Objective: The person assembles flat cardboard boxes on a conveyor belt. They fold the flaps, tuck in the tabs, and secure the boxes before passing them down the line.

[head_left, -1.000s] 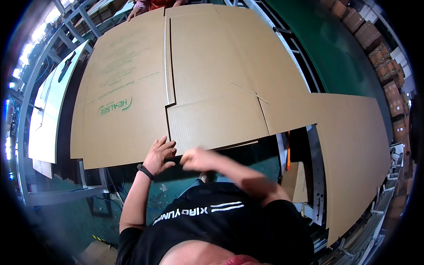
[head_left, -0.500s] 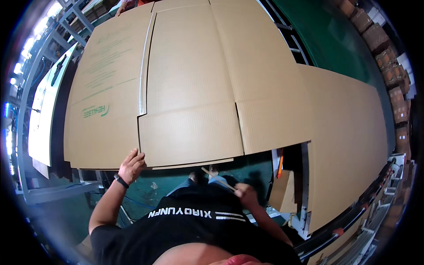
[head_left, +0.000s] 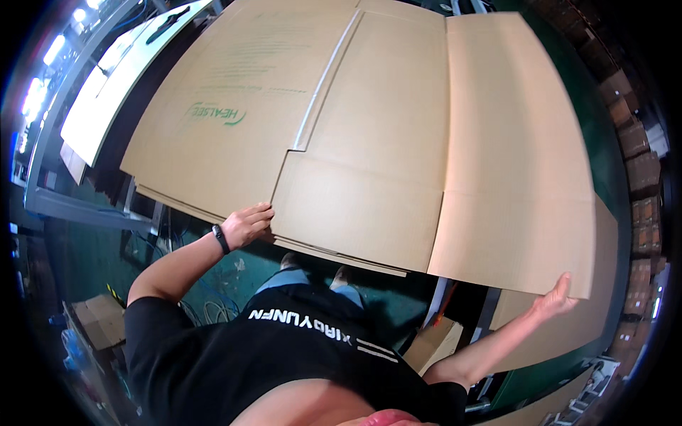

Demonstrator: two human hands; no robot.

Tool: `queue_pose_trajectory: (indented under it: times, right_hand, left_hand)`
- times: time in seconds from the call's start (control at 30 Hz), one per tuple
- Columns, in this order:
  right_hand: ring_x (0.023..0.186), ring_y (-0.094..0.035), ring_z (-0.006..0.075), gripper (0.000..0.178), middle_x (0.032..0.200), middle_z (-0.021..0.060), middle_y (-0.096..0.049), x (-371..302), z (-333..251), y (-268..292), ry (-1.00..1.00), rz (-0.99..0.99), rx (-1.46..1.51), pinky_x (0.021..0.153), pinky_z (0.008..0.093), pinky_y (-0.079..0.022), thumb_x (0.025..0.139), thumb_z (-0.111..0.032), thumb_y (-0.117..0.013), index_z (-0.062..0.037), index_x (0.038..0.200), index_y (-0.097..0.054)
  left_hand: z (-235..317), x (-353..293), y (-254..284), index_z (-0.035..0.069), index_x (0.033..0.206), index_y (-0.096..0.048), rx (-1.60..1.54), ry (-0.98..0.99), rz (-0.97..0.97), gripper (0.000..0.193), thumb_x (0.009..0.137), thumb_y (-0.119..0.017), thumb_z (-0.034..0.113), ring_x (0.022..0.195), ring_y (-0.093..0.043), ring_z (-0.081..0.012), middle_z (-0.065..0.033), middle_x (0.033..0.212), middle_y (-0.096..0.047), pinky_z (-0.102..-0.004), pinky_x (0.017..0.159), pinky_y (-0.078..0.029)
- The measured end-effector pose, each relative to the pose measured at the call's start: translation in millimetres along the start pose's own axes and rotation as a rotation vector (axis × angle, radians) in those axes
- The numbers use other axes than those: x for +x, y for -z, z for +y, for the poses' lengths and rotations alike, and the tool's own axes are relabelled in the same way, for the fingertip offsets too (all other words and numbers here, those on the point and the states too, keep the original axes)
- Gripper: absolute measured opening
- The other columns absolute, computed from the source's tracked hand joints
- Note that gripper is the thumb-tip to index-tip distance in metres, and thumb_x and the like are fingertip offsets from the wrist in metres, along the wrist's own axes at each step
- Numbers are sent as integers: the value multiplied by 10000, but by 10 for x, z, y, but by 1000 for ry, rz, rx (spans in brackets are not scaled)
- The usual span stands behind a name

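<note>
From my feed, the flattened cardboard box [head_left: 383, 142] hid my left hand's [head_left: 245, 224] fingertips and everything beneath it, while its far edge ran off the frame's top.

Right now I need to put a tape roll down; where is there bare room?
The flat cardboard sheet is bare between the left hand and right hand. Under its near edge, boxes crowd the floor.

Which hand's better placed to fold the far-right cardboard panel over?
Right hand, probably: it already touches that panel's near corner. The left hand sits at the flap edge, well away.
</note>
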State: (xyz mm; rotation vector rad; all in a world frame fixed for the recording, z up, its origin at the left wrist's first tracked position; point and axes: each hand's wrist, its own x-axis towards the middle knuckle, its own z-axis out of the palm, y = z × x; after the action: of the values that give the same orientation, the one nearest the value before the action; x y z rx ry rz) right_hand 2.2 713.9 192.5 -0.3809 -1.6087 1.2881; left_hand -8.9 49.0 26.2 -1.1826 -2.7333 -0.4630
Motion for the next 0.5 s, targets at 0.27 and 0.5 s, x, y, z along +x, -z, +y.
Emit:
queue_pose_trajectory:
  times: [0.27, 0.5]
  right_hand:
    - [1275, -455, 387, 359, 1328, 229, -510, -2554, -1248, -1977, 684, -1095, 8, 1054, 489, -377, 903, -93, -500, 11, 1242, -561]
    - [1212, -492, 408, 395, 1269, 244, -535, -4051, -321, -2619, 744, -1430, -275, 1085, 496, -331, 774, 9, -531, 61, 1165, -568]
  left_hand:
    - [-114, -41, -88, 59, 895, -626, -65, -63, 101, 173, 740, -674, 118, 1139, -575, -274, -80, 1095, -635, -384, 929, -509]
    - [-145, -39, 4, 59, 849, -605, -134, -78, 165, 164, 724, -647, 157, 1117, -581, -256, -88, 1052, -629, -358, 936, -500]
